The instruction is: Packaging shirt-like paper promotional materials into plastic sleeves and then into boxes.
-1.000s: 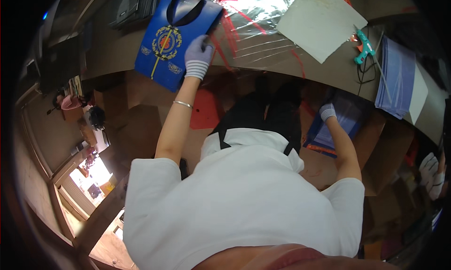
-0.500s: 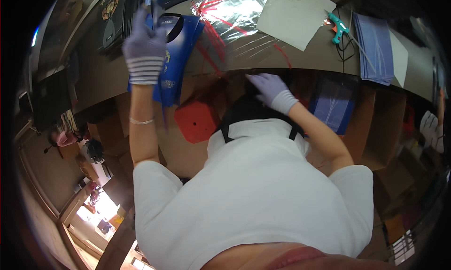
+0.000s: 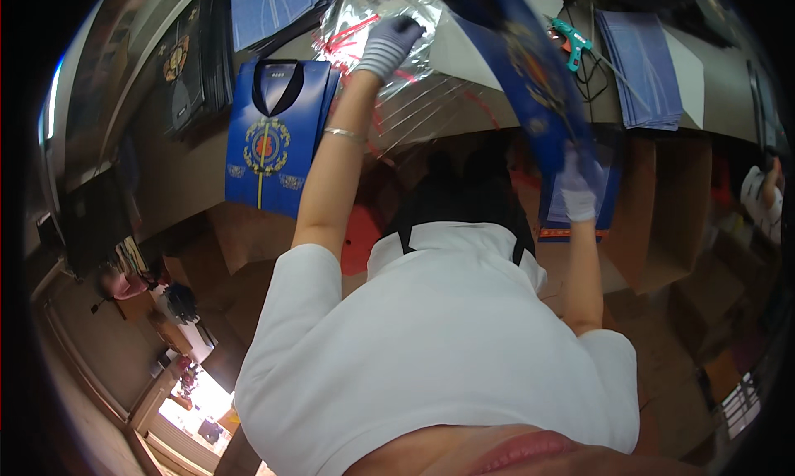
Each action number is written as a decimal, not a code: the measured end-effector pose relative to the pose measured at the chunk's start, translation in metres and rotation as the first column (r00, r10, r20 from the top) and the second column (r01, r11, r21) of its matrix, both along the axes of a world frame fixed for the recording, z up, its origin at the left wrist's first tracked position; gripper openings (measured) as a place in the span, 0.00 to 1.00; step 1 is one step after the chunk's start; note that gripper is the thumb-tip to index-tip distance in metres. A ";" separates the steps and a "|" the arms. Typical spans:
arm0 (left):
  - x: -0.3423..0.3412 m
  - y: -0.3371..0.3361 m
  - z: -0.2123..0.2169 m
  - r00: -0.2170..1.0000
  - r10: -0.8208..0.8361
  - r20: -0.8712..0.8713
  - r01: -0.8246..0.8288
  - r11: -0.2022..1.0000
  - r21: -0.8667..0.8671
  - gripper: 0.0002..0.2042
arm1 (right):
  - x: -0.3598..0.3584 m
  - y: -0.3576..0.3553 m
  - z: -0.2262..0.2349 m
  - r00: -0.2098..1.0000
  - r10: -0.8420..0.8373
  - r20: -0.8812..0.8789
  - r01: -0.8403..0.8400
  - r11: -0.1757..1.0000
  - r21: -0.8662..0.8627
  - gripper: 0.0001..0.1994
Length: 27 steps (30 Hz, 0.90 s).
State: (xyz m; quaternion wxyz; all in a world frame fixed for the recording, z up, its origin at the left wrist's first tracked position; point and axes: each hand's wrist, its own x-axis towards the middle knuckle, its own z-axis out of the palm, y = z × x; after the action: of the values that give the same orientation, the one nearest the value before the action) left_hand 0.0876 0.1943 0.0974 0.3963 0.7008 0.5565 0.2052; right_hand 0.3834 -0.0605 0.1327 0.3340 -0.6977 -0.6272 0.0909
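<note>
My right hand (image 3: 581, 186), in a pale purple glove, grips the lower end of a blue paper bag (image 3: 534, 74) with gold print. That bag slants up over the table edge, blurred by motion. My left hand (image 3: 392, 45), gloved with a striped cuff, is over clear plastic film (image 3: 352, 21) with red strips. Its fingers are curled, and what they hold, if anything, is hidden. A second blue paper bag (image 3: 277, 165) with a black handle lies to the left of my left forearm, reaching over the table's front edge.
A teal glue gun (image 3: 573, 50) lies at the right beside stacked blue sheets (image 3: 633, 70). More blue sheets (image 3: 273, 8) are at the back left. Below the table are an open cardboard box (image 3: 675, 211) and a red stool (image 3: 358, 238). Another person's gloved hand (image 3: 760, 196) shows far right.
My left hand has moved right from the blue bags to the plastic film. My right hand has moved right from my lap and now holds a blue paper bag.
</note>
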 end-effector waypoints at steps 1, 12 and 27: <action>0.019 0.002 -0.020 0.962 -0.043 -0.270 0.007 0.991 -0.134 0.22 | 0.027 -0.025 -0.014 0.999 -0.049 0.001 0.049 0.999 0.023 0.12; 0.045 0.009 -0.020 0.812 0.506 0.292 -0.225 0.732 -0.643 0.11 | 0.122 -0.203 -0.015 0.589 -0.754 -0.290 0.765 0.636 -0.102 0.15; 0.246 -0.023 0.169 0.167 0.111 0.980 0.591 0.784 -0.189 0.24 | 0.150 -0.179 0.007 -0.099 -0.781 -0.617 0.956 0.097 -0.277 0.18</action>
State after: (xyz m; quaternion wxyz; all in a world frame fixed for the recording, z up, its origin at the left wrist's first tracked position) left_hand 0.3334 0.1711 0.2661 0.8603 0.3520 0.0874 0.3584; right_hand 0.5334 -0.2392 0.1396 0.5828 -0.7989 0.1484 -0.0048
